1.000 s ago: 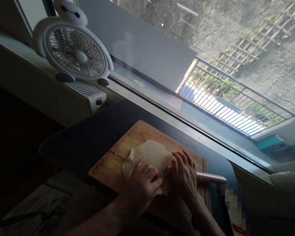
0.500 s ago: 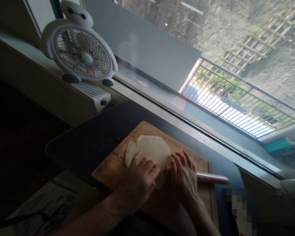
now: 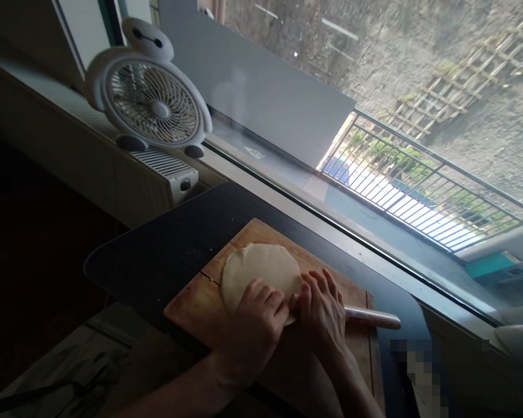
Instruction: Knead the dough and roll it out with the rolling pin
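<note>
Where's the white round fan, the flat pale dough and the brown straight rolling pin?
White round fan [image 3: 159,110], head view: central hub.
Flat pale dough [image 3: 264,266], head view: uncovered top.
Brown straight rolling pin [image 3: 373,317], head view: bare right part.

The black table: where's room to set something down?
On the black table, the left end is free bar a few specks, between radiator and wooden board; a narrower strip runs between board and window frame. Crowded: the board's middle, with dough, left hand, right hand and rolling pin.

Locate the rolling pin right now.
In the head view, the rolling pin lies right of the dough, under the right hand, one end sticking out past the right edge of the cutting board.
</note>
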